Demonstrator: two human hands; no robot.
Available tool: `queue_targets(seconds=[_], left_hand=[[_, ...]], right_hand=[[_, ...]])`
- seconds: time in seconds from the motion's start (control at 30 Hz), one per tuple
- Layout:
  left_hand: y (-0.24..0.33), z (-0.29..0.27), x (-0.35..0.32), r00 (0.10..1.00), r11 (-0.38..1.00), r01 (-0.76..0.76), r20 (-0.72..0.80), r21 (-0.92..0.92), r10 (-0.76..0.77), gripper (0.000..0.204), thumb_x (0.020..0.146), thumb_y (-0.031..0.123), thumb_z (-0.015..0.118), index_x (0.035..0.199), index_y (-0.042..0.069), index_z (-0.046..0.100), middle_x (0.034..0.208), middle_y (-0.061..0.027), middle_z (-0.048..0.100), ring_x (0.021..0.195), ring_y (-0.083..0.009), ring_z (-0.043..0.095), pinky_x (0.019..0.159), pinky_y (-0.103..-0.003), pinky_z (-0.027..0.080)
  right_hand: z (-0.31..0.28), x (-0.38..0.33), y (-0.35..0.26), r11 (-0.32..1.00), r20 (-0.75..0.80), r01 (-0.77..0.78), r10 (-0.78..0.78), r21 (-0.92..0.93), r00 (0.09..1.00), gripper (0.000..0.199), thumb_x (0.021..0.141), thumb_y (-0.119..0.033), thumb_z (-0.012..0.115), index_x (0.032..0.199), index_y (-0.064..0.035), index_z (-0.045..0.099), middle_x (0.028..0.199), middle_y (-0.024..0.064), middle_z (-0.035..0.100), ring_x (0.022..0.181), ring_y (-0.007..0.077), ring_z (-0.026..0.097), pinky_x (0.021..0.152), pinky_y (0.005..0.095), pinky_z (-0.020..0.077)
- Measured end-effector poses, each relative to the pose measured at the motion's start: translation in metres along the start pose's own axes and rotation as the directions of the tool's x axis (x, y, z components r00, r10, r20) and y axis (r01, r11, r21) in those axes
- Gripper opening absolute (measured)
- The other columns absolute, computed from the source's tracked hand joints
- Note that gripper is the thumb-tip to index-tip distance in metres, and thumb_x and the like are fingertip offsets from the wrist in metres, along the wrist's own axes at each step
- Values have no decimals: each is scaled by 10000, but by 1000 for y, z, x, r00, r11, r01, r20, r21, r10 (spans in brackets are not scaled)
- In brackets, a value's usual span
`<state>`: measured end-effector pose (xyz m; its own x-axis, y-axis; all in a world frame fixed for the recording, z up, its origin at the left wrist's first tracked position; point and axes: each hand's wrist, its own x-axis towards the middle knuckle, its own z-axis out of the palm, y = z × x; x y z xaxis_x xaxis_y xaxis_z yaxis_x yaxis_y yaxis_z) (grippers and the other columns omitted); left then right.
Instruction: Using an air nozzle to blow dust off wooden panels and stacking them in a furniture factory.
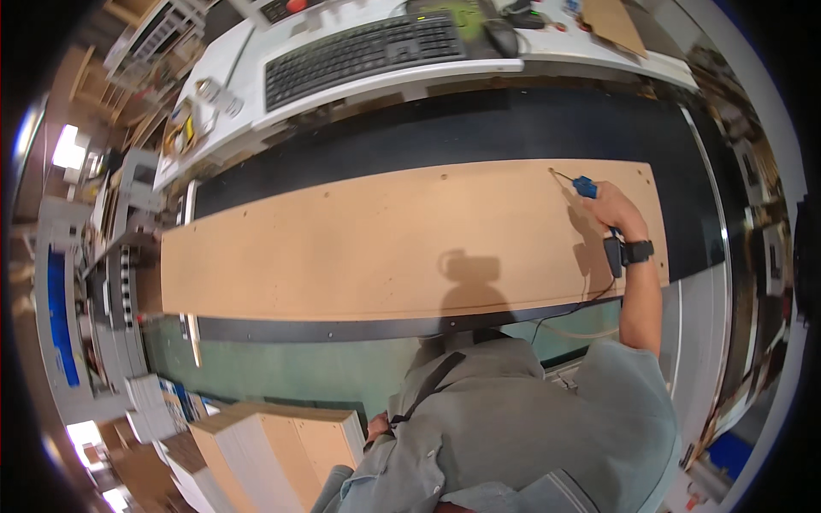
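A long light-brown board [359, 248] lies flat across the black worktop [342, 154] in front of me, with small holes along its edges. At the board's far right part my right hand [616, 209] is closed around a blue air blow gun [585, 186]. Its thin nozzle points left, and the tip is at a hole near the far edge. A black wristband and a small black box with a cable sit on my right wrist. My left hand [379, 425] hangs low beside my body, away from the board; its fingers are mostly hidden.
Beyond the worktop, a white desk [385, 77] holds a black keyboard [363, 56], a mouse [500, 37] and a clear jar [218, 97]. Stacked panels [278, 453] stand at my lower left. A pale hose [581, 333] curves below the board's near right edge.
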<state>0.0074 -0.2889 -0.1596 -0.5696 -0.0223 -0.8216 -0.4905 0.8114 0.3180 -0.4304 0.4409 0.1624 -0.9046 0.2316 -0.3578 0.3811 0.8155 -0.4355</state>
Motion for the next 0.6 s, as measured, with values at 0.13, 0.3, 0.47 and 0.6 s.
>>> queue_targets(seconds=[0.13,0.3,0.47,0.6], left_hand=[[13,3,-16,985,984,160,-81,81,-154,405,1007,439,519,1254,203,736,1282,-142,726,1215,-390,664,1010,-490,535],[-10,30,-17,989,989,141,-32,-48,-143,436,980,429,545,1294,186,725,1278,-171,722,1232,-388,657,1013,-488,531],[41,11,-39,982,989,145,-122,19,-142,333,947,361,558,1118,141,741,1138,-155,755,1129,-400,690,919,-490,562],[29,35,-57,963,979,198,-179,-51,-204,284,933,337,569,1051,127,720,1091,-147,755,1104,-390,694,895,-482,572]], right_hand=[[-1,-24,-51,996,77,-60,54,73,996,368,888,-270,674,1034,66,705,798,309,696,751,457,709,736,488,554],[66,8,-135,964,66,265,-264,-14,962,392,884,-295,693,1023,70,695,793,314,690,793,481,701,748,499,553],[94,29,-159,966,206,254,-240,-45,949,404,873,-314,701,1016,64,698,874,318,702,878,477,708,781,498,549],[93,28,-166,949,188,301,-279,-99,942,380,872,-291,699,1013,61,690,921,321,705,921,480,703,801,497,542]])
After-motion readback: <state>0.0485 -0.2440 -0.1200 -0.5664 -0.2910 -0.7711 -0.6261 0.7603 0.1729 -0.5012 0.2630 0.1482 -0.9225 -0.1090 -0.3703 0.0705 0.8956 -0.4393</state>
